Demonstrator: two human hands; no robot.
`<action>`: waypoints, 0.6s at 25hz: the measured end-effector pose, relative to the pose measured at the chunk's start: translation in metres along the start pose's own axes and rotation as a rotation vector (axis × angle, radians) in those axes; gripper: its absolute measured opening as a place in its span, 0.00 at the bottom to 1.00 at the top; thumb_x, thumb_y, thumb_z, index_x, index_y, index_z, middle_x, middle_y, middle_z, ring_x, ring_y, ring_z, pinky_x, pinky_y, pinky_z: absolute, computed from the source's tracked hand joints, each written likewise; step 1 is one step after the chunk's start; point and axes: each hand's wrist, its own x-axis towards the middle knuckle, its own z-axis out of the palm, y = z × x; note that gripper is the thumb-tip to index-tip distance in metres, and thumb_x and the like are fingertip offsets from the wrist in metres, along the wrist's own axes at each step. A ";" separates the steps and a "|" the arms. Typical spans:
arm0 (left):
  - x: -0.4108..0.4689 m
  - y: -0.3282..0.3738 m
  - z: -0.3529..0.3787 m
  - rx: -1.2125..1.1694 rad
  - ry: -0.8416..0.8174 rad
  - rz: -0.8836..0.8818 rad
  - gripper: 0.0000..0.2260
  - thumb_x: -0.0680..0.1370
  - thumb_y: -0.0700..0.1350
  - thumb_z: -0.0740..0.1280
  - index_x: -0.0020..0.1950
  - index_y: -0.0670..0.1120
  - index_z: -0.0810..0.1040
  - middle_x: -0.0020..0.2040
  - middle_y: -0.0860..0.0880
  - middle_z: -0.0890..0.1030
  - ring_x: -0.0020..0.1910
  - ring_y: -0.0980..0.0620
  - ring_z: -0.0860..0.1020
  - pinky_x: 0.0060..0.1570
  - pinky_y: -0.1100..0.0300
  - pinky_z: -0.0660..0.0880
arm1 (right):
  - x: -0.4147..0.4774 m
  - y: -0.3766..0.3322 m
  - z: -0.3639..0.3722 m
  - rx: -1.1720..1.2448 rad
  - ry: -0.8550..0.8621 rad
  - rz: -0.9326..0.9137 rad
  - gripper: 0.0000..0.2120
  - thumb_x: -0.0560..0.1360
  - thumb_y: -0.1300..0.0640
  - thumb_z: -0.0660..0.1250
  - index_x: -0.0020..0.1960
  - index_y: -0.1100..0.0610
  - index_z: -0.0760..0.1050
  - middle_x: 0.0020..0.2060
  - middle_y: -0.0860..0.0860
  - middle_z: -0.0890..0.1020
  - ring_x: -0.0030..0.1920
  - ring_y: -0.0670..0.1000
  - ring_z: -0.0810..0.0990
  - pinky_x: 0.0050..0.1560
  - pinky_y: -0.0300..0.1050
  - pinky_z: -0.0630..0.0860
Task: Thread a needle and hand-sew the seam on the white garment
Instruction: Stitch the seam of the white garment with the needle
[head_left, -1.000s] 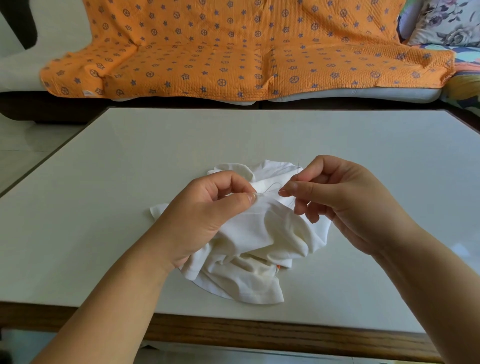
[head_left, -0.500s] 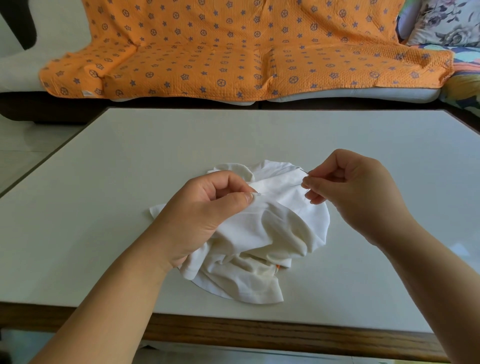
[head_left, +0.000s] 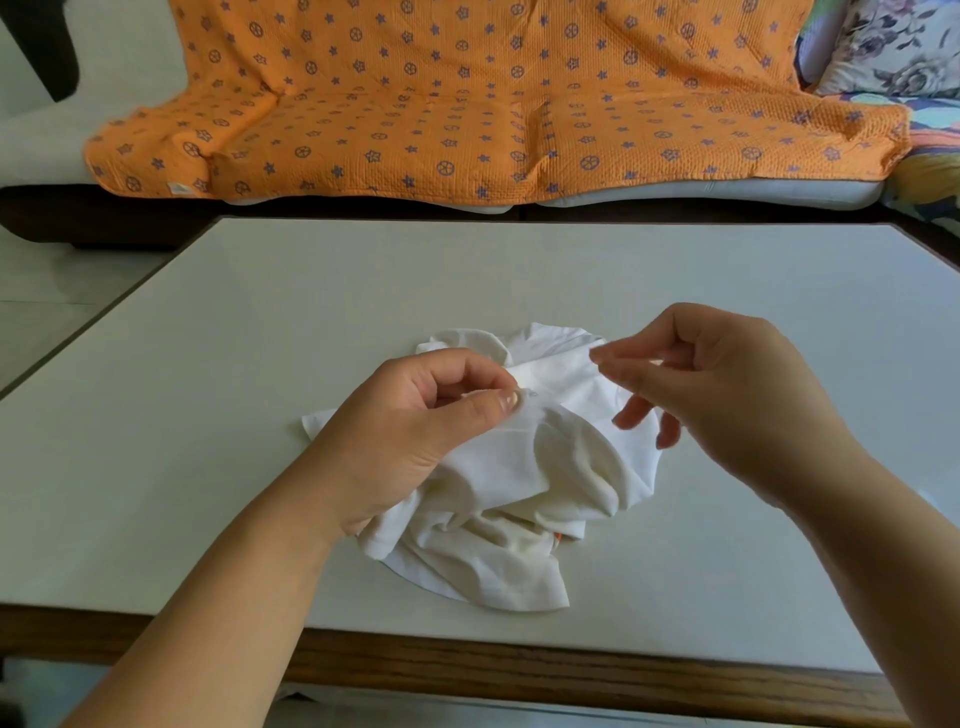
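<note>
The white garment (head_left: 545, 467) lay crumpled in a heap on the pale desk (head_left: 260, 338), close to the near edge and between the person's two arms, so both hands could reach it without stretching. The left hand (head_left: 415, 431) rested on the left part of the heap. Its grip was closed: thumb and forefinger pinched a small fold of the cloth at the top, and the other fingers curled behind. I think this fold carried the seam. It was lifted a little off the heap, probably so that the cloth would be firm and would not follow a pull on the thread.

The right hand (head_left: 727, 395) was raised above the right part of the garment and did not seem to touch it. Its grip was also closed at the tips, thumb and forefinger pressed together, while the remaining fingers hung loose downward. Such a fine pinch fits a needle, and I judged that the needle was there, but it was too thin for me to see, and so was the thread. This hand stood apart from the left one, to the right and a bit farther away, probably to draw the thread tight after a stitch.

Behind the desk stood a sofa (head_left: 779, 189) with an orange blanket (head_left: 467, 114) spread over it.
</note>
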 end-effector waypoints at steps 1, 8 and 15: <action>-0.001 0.001 0.000 0.028 0.001 0.001 0.06 0.70 0.52 0.72 0.43 0.53 0.84 0.43 0.34 0.78 0.43 0.47 0.76 0.48 0.55 0.72 | -0.006 -0.008 0.001 0.147 -0.041 -0.002 0.06 0.69 0.53 0.75 0.38 0.54 0.80 0.33 0.54 0.85 0.26 0.52 0.80 0.29 0.40 0.75; -0.004 0.008 0.004 0.111 0.043 0.062 0.09 0.69 0.55 0.72 0.45 0.53 0.86 0.45 0.42 0.84 0.49 0.42 0.82 0.51 0.50 0.78 | -0.019 -0.012 0.019 0.504 -0.298 0.089 0.04 0.72 0.63 0.70 0.43 0.65 0.79 0.35 0.62 0.85 0.34 0.55 0.84 0.35 0.39 0.79; -0.007 0.010 0.000 0.216 0.073 0.074 0.06 0.72 0.52 0.70 0.45 0.53 0.85 0.41 0.51 0.85 0.44 0.52 0.83 0.45 0.62 0.79 | -0.017 -0.010 0.023 0.543 -0.193 0.064 0.05 0.68 0.62 0.71 0.41 0.64 0.80 0.33 0.61 0.85 0.35 0.56 0.85 0.37 0.39 0.80</action>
